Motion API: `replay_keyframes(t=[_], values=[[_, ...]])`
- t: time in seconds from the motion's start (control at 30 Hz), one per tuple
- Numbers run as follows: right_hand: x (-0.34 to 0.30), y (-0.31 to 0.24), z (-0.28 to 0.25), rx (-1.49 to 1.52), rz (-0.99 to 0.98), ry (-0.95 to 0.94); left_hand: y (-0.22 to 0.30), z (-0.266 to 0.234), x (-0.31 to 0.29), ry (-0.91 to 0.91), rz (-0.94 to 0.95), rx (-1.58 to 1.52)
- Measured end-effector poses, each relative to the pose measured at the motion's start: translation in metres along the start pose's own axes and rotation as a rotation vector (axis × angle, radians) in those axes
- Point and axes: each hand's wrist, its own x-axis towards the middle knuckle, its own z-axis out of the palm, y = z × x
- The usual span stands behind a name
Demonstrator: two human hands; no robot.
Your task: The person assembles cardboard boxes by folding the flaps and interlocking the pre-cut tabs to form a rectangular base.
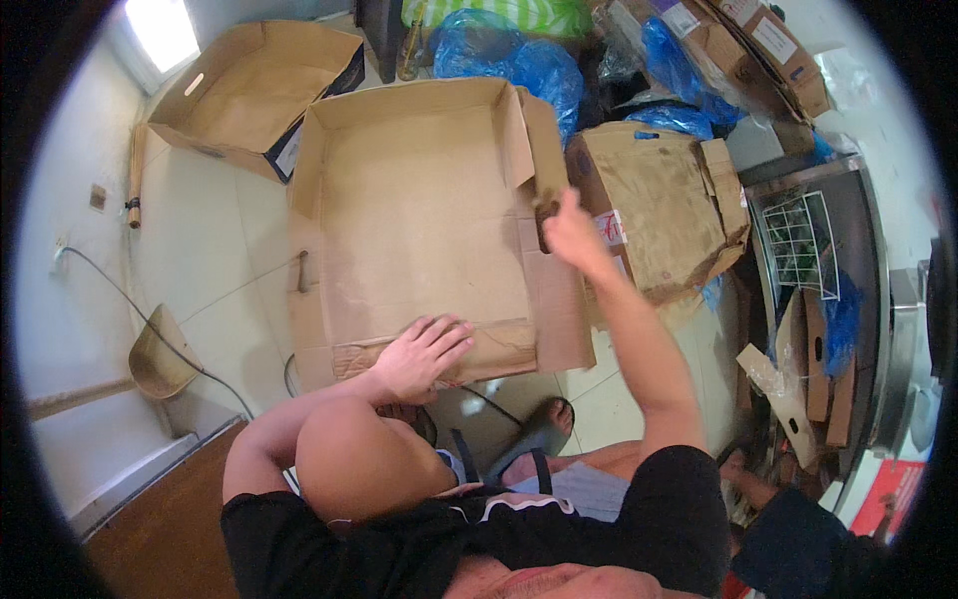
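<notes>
A large open cardboard box (pixel 429 210) lies in front of me, its bare brown inside facing up. Its far and left walls stand up, while the right side is folded outward and torn near its far corner. My left hand (pixel 424 354) rests flat on the near flap, fingers stretched out and holding nothing. At the box's right side, my right hand (pixel 571 230) is closed on the edge beside the handle hole, with the fingertips partly hidden.
Another open box (pixel 254 95) sits at the far left. Blue plastic bags (pixel 519 65) lie behind, and a stained, crumpled box (pixel 664 205) stands at the right. A dustpan (pixel 163 354) and cable are at the left. Another person's sleeve (pixel 808 544) shows at the lower right.
</notes>
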Motion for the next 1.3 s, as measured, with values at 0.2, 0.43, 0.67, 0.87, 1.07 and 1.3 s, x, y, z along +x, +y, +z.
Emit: replay_keyframes(t=[0.2,0.43,0.67,0.87,1.07,1.3], values=[[-0.006,0.091,-0.119,0.787,0.161,-0.129,0.003,-0.014,0.011,0.026,0.044,-0.034],[-0.032,0.118,0.0,-0.827,-0.125,0.594,0.016,0.015,0.059,-0.047,0.098,0.107],[-0.09,0.087,0.066,-0.318,-0.527,0.514,0.009,0.022,0.062,0.096,0.084,-0.18],[-0.132,0.037,0.081,-0.305,-0.956,-0.094,-0.006,0.021,0.059,0.191,0.036,-0.476],[-0.146,0.051,0.096,-0.398,-0.882,-0.2,-0.15,-0.07,0.068,0.819,-0.216,-0.064],[-0.14,0.054,0.103,-0.314,-0.872,-0.201,-0.298,-0.192,0.075,0.06,-0.448,0.675]])
